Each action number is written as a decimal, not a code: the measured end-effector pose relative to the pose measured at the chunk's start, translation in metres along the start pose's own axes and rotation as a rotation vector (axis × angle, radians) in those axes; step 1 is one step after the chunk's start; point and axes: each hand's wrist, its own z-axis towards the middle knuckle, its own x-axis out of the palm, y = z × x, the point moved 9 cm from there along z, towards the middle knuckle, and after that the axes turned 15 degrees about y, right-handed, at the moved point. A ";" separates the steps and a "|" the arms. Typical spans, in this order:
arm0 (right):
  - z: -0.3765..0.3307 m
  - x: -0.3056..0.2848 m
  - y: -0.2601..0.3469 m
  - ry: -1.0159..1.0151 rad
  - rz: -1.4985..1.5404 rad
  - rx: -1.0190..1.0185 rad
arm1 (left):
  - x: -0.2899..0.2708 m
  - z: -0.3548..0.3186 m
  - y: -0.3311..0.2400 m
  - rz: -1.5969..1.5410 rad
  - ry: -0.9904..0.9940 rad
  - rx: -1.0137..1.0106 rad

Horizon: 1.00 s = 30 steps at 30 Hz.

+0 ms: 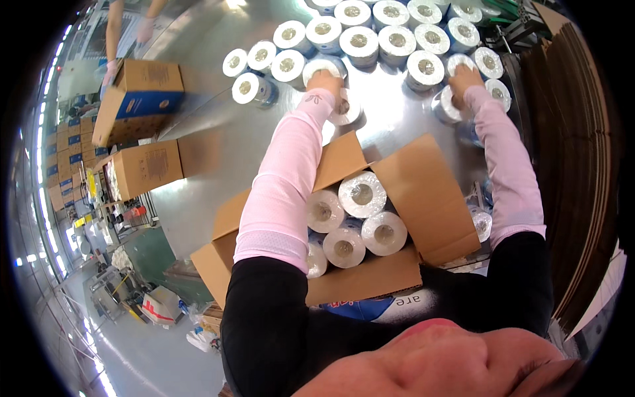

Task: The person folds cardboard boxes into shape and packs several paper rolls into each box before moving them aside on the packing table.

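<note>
Two hands, set well apart, reach over the metal table [264,135]. Taking the open carton [430,198] as clock centre, the left hand [327,85] lies just short of twelve o'clock, fingers over a white roll [323,66]. The right hand [465,80] lies at one o'clock, fingers at another roll [460,61]. Whether either grip is closed, I cannot tell. Further rolls [359,42] stand grouped at twelve. The carton itself, flaps spread, holds clear-wrapped rolls [362,194]. A blue-and-brown box [153,101] sits at ten o'clock.
</note>
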 end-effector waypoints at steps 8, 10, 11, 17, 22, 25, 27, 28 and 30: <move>-0.072 0.151 0.104 -0.332 0.208 -0.045 | -0.016 -0.067 0.045 -0.574 -0.144 0.059; -0.060 0.164 0.099 -0.316 0.280 -0.084 | -0.028 -0.100 0.082 -0.997 -0.319 0.277; -0.047 0.180 0.062 -0.326 0.411 -0.047 | -0.040 -0.115 0.079 -1.226 -0.392 0.482; -0.183 -0.052 0.054 -0.228 1.715 -1.224 | -0.008 -0.348 0.093 -1.643 -0.226 0.929; -0.330 -0.142 0.252 -0.088 0.749 -1.574 | 0.097 -0.459 0.133 -1.202 -0.167 0.578; -0.369 -0.111 0.392 -0.177 -0.028 -1.201 | 0.101 -0.511 0.119 -0.480 -0.268 0.298; -0.376 -0.065 0.444 -0.433 -0.010 -1.160 | 0.110 -0.503 0.098 -0.264 -0.277 0.249; -0.369 -0.044 0.461 -0.403 -0.006 -1.182 | 0.129 -0.491 0.096 -0.280 -0.281 0.225; -0.366 -0.037 0.465 -0.298 0.058 -1.207 | 0.138 -0.480 0.100 -0.279 -0.199 0.165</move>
